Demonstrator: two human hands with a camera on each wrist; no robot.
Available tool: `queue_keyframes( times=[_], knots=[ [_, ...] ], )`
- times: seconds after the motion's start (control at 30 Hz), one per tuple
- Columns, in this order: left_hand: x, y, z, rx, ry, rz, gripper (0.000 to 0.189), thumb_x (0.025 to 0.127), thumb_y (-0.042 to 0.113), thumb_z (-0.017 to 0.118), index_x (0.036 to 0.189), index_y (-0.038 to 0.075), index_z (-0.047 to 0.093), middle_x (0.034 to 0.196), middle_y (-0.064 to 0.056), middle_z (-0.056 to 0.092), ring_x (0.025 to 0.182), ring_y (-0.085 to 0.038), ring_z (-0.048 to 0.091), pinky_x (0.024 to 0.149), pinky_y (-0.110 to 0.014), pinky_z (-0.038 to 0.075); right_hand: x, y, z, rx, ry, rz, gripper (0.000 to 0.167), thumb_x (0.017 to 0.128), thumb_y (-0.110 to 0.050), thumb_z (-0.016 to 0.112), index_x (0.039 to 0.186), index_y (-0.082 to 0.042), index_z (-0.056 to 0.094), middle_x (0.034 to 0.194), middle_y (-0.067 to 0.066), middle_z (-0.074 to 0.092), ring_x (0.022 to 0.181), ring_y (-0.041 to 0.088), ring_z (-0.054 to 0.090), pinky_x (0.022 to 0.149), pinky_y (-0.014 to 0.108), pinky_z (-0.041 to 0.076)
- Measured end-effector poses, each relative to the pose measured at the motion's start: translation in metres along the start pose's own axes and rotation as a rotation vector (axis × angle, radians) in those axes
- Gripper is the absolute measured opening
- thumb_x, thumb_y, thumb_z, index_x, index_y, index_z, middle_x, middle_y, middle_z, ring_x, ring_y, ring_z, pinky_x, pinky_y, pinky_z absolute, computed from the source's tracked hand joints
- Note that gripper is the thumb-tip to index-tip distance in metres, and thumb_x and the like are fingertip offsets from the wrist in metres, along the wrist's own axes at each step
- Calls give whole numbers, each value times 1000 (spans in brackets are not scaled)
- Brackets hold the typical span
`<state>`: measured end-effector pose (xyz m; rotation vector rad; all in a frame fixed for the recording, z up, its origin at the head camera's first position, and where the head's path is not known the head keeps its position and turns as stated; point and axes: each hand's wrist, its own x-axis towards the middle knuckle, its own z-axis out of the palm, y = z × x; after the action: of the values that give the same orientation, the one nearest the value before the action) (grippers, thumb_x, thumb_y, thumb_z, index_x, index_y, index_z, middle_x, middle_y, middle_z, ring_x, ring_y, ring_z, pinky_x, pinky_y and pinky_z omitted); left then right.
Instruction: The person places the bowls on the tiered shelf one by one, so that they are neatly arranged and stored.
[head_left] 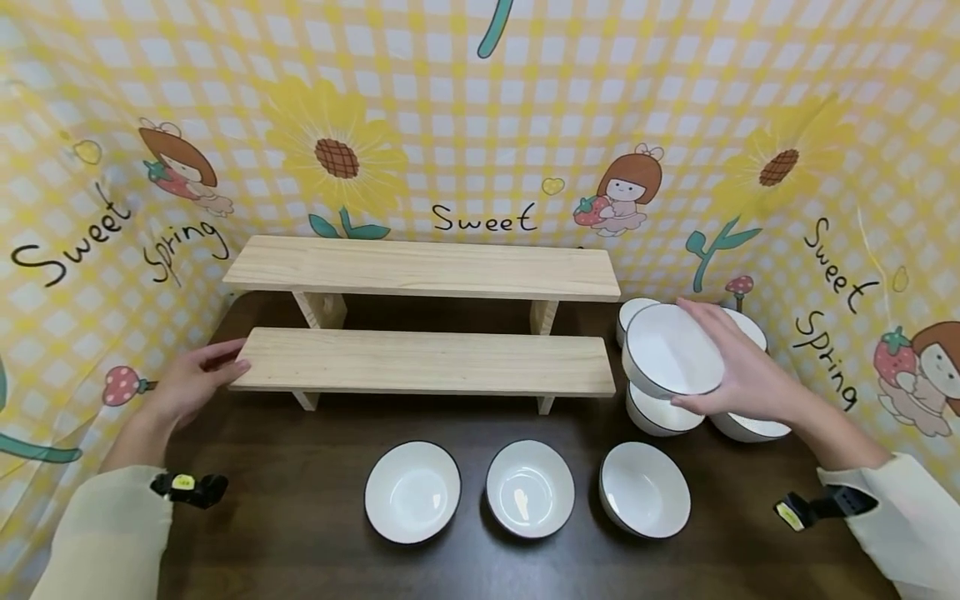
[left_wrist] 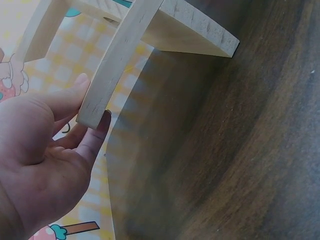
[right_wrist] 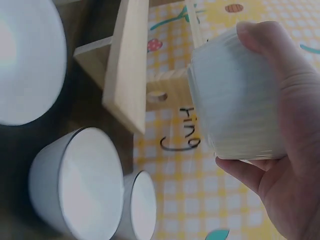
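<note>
A white bowl (head_left: 673, 350) with a thin dark rim is gripped by my right hand (head_left: 750, 358), thumb on one side and fingers on the other. It is held up above other white bowls at the right. In the right wrist view the same bowl (right_wrist: 240, 100) appears off the table, near the end of the shelf. My left hand (head_left: 187, 382) pinches the left end of the lower board of a two-tier wooden shelf (head_left: 427, 361). The left wrist view shows thumb above and fingers below the board's end (left_wrist: 100, 95).
In front of the shelf stand three white bowls in a row: left bowl (head_left: 412, 492), middle bowl (head_left: 530, 488), right bowl (head_left: 645, 490). More bowls (head_left: 663, 414) cluster at the right beneath the held one. Yellow checked cloth (head_left: 480, 125) hangs behind and at both sides of the dark table (head_left: 300, 517).
</note>
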<state>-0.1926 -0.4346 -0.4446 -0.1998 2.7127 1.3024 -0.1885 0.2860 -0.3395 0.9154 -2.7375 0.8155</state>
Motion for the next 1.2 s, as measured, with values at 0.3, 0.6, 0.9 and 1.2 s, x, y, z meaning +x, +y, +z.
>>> queue_keyframes(
  times=[0.3, 0.6, 0.9, 1.2],
  knots=[
    [-1, 2, 1, -15, 5, -6, 75, 103, 45, 57, 156, -4, 34, 152, -36, 37, 128, -42, 43, 76, -12, 44, 51, -20, 3, 57, -71, 52, 118, 66, -24, 95, 160, -2, 26, 152, 28, 33, 129, 44, 40, 96, 66, 38],
    [1, 0, 1, -9, 1, -19, 75, 103, 45, 56, 157, -2, 32, 153, -36, 36, 131, -43, 41, 93, -36, 49, 100, -46, 7, 55, -98, 39, 116, 68, -29, 93, 160, -6, 26, 157, 23, 33, 131, 41, 42, 98, 63, 41],
    [2, -1, 0, -13, 12, 12, 74, 103, 43, 59, 155, -4, 36, 149, -36, 41, 119, -28, 49, 74, -9, 43, 141, -74, 22, 95, -114, -8, 117, 66, -33, 95, 159, -6, 29, 155, 20, 35, 134, 35, 40, 104, 57, 41],
    [2, -3, 0, -4, 3, -2, 76, 102, 46, 58, 155, -4, 35, 151, -36, 39, 128, -42, 44, 76, -13, 44, 179, -96, 45, 176, -135, -11, 116, 69, -32, 93, 160, -5, 26, 155, 20, 33, 129, 33, 43, 102, 51, 46]
  ],
)
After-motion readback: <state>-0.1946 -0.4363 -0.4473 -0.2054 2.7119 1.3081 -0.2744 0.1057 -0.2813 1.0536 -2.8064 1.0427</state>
